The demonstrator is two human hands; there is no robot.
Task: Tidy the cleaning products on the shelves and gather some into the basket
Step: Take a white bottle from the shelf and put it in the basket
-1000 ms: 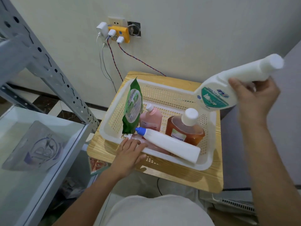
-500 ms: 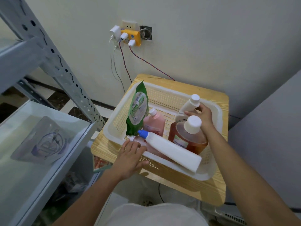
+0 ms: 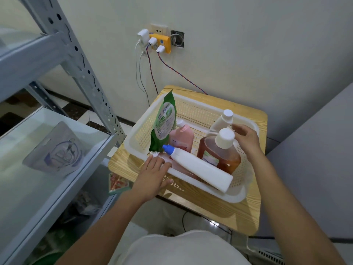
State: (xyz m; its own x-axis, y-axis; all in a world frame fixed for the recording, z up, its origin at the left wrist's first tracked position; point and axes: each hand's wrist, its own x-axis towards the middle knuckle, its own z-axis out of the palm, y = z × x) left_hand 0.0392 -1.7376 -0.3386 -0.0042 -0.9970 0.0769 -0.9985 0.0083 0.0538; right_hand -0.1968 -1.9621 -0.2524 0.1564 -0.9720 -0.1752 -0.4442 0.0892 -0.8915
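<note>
A white plastic basket stands on a small wooden table. Inside it are a green refill pouch upright at the left, a pink bottle, an amber bottle with a white cap, and a white bottle with a blue cap lying across the front. A white angled-neck bottle stands at the back right. My right hand hovers beside its neck, fingers apart and holding nothing. My left hand grips the basket's near rim.
A grey metal shelf unit with glass shelves stands at the left; a flat plastic package lies on one shelf. Wall sockets with chargers and cables hang behind the table. A grey surface rises at the right.
My right hand brought the white angled-neck bottle down from the air into the basket's back right corner and let go of it. My left hand stayed on the rim.
</note>
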